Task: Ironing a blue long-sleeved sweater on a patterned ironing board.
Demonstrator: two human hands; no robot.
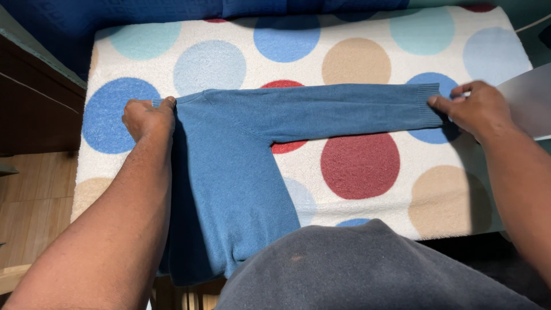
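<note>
Across a polka-dot towel (356, 57), a blue sweater (241, 172) lies flat between both hands, the left hand (148, 117) pinching its shoulder edge and the right hand (479, 109) pinching the cuff of the outstretched sleeve (344, 109).

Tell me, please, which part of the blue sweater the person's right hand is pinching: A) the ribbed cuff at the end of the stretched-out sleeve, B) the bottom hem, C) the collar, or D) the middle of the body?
A: the right hand pinches the ribbed cuff of the blue sweater, whose sleeve lies stretched across the dotted blanket, while the left hand grips the shoulder end.
</note>
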